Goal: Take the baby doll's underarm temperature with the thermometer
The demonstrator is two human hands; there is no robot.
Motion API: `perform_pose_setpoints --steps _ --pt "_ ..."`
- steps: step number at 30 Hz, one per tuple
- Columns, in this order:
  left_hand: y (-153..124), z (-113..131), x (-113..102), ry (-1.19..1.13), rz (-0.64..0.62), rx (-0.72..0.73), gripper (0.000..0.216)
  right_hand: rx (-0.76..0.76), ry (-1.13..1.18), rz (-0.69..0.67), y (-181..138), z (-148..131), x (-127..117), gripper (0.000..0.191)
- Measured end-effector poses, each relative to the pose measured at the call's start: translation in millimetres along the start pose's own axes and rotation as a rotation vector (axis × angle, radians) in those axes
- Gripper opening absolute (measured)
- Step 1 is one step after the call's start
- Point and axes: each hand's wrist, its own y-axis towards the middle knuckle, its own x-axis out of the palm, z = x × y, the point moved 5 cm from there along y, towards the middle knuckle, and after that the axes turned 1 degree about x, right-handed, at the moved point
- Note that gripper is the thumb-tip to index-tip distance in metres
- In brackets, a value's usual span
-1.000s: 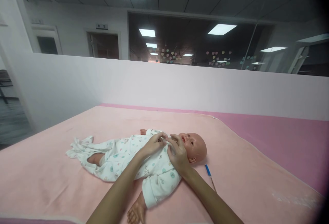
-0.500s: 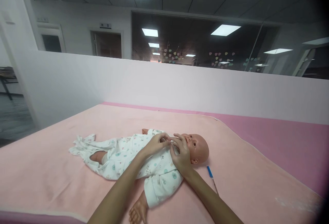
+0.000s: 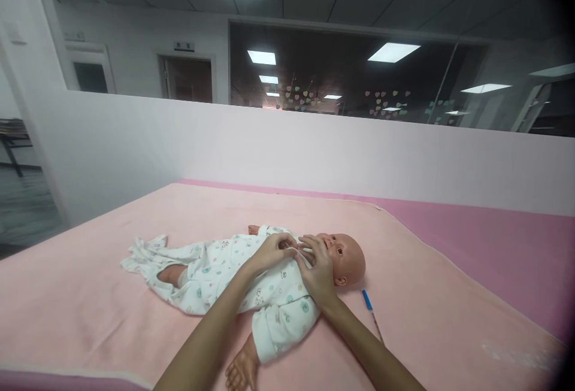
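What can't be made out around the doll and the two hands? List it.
- Neckline of the romper: head view, covered by the left hand and right hand, so any fastener there is hidden.
- Fingertip grip: too small to tell pinching from resting.
- Doll far arm: mostly behind its body.
- Pen: lower end passes behind the right forearm.
- Sign over the door: too small to read.

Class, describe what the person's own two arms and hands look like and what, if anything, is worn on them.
Both forearms are bare, with no sleeves showing. The left hand and right hand wear no gloves; no rings, watch or bracelets are visible.
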Motion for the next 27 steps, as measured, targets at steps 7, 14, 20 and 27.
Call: perform_pose_setpoints --steps 7,14,20,27 --pt "-0.6 1.3 -0.8 -0.015 -0.007 -0.016 0.019 0.093 0.037 -0.023 1.9 -3.3 0.9 0.021" --pt "-1.0 3.3 0.4 0.072 -0.025 0.009 0.022 0.056 -0.051 0.018 3.2 -8.2 -2.8 0.018" --pt "-2.0 4.2 4.8 0.072 -0.073 0.027 0.023 -0.059 -0.189 0.038 5.6 -15.6 -5.1 0.018" --pt "-4.9 10.0 4.9 0.047 -0.086 0.032 0.021 -0.125 -0.247 0.014 1.2 -21.1 -0.3 0.021"
